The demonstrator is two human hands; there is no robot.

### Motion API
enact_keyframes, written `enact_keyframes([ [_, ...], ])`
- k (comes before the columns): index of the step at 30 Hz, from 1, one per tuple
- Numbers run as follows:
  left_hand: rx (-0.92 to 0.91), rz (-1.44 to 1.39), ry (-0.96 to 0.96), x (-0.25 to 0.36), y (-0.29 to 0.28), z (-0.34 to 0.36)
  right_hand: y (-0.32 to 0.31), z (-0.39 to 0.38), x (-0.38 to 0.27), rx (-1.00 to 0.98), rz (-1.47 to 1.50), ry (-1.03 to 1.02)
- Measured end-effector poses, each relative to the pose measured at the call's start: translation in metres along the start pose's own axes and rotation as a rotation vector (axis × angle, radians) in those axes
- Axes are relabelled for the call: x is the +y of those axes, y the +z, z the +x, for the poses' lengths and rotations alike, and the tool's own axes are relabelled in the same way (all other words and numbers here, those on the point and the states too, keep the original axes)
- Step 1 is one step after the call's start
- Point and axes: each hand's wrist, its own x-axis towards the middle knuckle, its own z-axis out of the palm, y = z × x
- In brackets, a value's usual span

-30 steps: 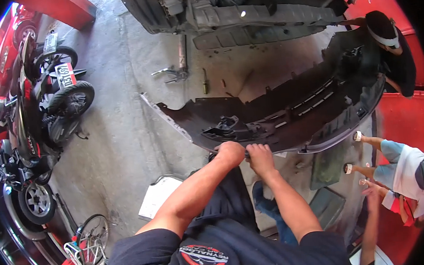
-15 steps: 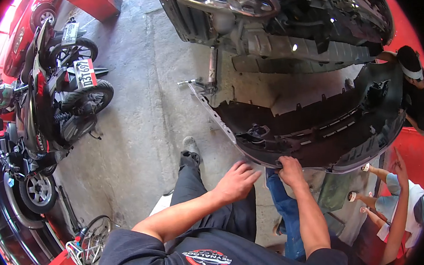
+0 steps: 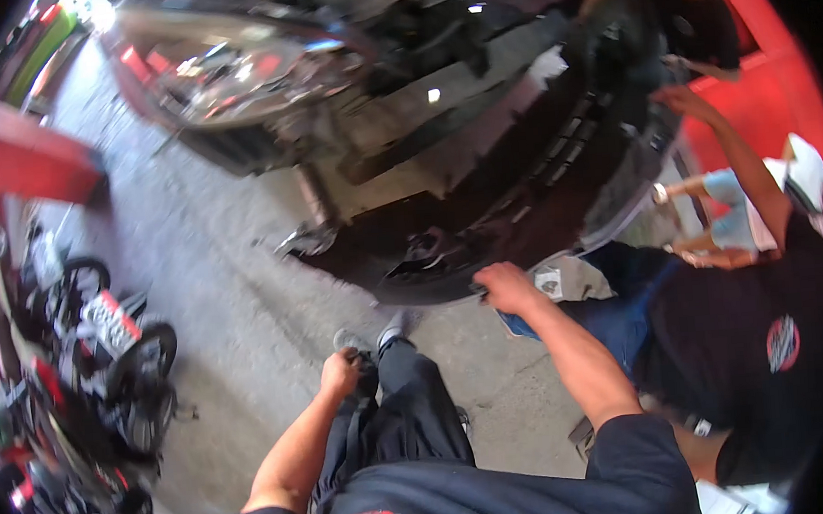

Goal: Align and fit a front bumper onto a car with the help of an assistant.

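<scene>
A dark car bumper cover [image 3: 531,185], its hollow inner side up, hangs in front of a car with its front end stripped. My right hand [image 3: 508,286] is closed over its near rim, toward the left end. My left hand [image 3: 340,369] is held low in front of my legs, away from the bumper, with its fingers curled closed; whatever is in them is too small and blurred to make out. At the bumper's right end, a co-worker's hand [image 3: 684,100] reaches to the rim.
The car's headlight [image 3: 252,76] and exposed front structure are beyond the bumper. A co-worker in a dark shirt [image 3: 727,329] stands close on my right; another person [image 3: 703,26] is at the far right. Parked motorcycles [image 3: 73,380] line the left, near a red post [image 3: 27,157].
My left hand has come away from the bumper rim and dropped toward my legs. The view has turned right, and the co-worker at right has come nearer, one hand now reaching to the bumper.
</scene>
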Motion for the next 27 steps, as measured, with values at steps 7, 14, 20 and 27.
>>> enact_keyframes([
  [7,-0.083,-0.537,-0.054,0.0,0.022,0.064,-0.017,0.004,-0.028,-0.035,-0.009,0.058],
  [14,-0.135,-0.946,-0.227,0.032,0.009,0.106,-0.021,0.014,-0.052,0.004,0.03,0.056],
  [20,-0.075,-1.113,-0.127,0.002,-0.04,0.123,-0.021,0.043,-0.077,0.051,0.018,0.034],
  [27,-0.241,-1.185,-0.029,0.054,-0.094,0.09,-0.01,0.025,-0.063,0.056,0.014,0.13],
])
